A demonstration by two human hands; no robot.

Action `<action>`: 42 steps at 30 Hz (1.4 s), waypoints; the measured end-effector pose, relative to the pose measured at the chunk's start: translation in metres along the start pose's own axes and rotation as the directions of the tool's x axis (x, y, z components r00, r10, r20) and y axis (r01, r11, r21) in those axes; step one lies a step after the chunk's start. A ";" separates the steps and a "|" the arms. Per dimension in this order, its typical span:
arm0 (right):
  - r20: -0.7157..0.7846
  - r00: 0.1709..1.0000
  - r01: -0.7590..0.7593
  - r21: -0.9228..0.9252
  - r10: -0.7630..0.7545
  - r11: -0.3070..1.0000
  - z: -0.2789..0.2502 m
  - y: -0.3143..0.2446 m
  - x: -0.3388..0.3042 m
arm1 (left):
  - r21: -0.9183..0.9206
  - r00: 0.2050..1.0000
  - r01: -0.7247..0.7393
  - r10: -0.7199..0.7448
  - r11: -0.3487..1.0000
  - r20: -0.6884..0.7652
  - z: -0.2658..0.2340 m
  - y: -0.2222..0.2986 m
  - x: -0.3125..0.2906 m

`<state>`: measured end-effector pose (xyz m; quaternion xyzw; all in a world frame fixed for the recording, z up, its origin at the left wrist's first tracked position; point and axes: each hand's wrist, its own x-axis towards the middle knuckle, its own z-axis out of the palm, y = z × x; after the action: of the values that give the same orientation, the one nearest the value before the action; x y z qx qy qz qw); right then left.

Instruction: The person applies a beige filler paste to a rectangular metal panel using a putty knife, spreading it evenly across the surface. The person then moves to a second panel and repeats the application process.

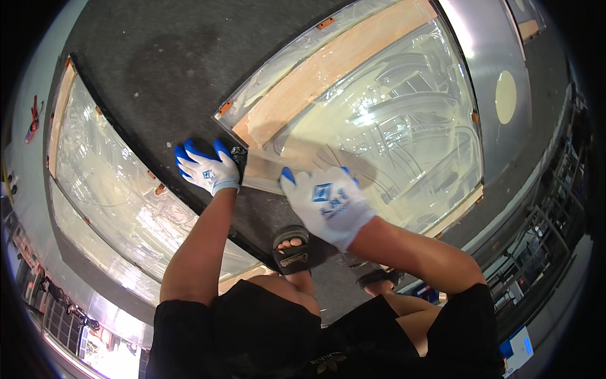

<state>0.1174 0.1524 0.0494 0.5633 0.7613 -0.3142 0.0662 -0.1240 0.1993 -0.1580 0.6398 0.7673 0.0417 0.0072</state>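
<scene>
While the left hand (pixel 211 174) spreads its blue-tipped fingers (pixel 220 149) wide and grips nothing that I can make out, just left of the large cream-smeared panel (pixel 391 107), the right hand (pixel 328 202) bends its own over that panel's near edge; whether they are closed on anything, I cannot tell. Between the two hands runs a pale wooden strip (pixel 264 170), at the near left part of the panel, its right end hidden by the right hand. A crinkled black scrap (pixel 238 155) sits by the strip's left end, close to the left thumb. Along the panel's far side lies a broad wooden board (pixel 334 69), with an orange tab (pixel 325 24) beyond it. Left of the panel, across the dark floor (pixel 158 69), is a second coated panel (pixel 107 151). Nearer the person than the large panel stands a sandalled foot (pixel 291 252); to its right is a grey sheet bearing a cream oval (pixel 505 96).
</scene>
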 end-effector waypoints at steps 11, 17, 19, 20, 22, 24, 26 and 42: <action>0.017 0.895 -0.440 0.198 0.446 0.876 -0.011 0.102 -0.037 | 0.019 0.999 -0.020 0.021 1.000 -0.031 -0.003 0.004 -0.001; 0.235 0.922 -0.365 0.254 0.309 0.896 0.007 0.101 -0.021 | -0.012 0.999 -0.028 0.027 1.000 -0.037 -0.003 0.004 -0.003; 0.285 0.923 -0.336 0.263 0.259 0.905 0.010 0.104 -0.012 | 0.012 1.000 0.002 -0.002 1.000 -0.017 -0.002 0.004 -0.003; 0.312 0.922 -0.315 0.258 0.229 0.914 0.011 0.106 -0.008 | 0.029 1.000 0.014 -0.014 0.999 -0.008 -0.002 0.004 -0.003; 0.286 0.944 -0.252 0.292 0.168 0.923 0.010 0.109 -0.003 | 0.007 1.000 0.020 -0.020 1.000 -0.006 -0.001 0.003 -0.003; 0.232 0.963 -0.213 0.328 0.140 0.920 0.004 0.112 -0.003 | 0.002 0.999 0.035 -0.035 0.999 -0.003 0.001 0.002 -0.003; 0.224 0.964 -0.226 0.415 0.142 0.881 -0.006 0.115 -0.001 | 0.012 0.998 0.061 -0.061 0.998 0.011 0.003 0.001 -0.004; 0.110 0.980 -0.187 0.246 0.164 0.951 -0.016 0.042 0.077 | -0.009 0.996 0.073 -0.072 0.997 0.044 0.001 0.001 -0.004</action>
<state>0.1314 0.2312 0.0104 0.6179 0.6579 -0.4269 0.0547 -0.1220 0.1961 -0.1586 0.6122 0.7895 0.0316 0.0288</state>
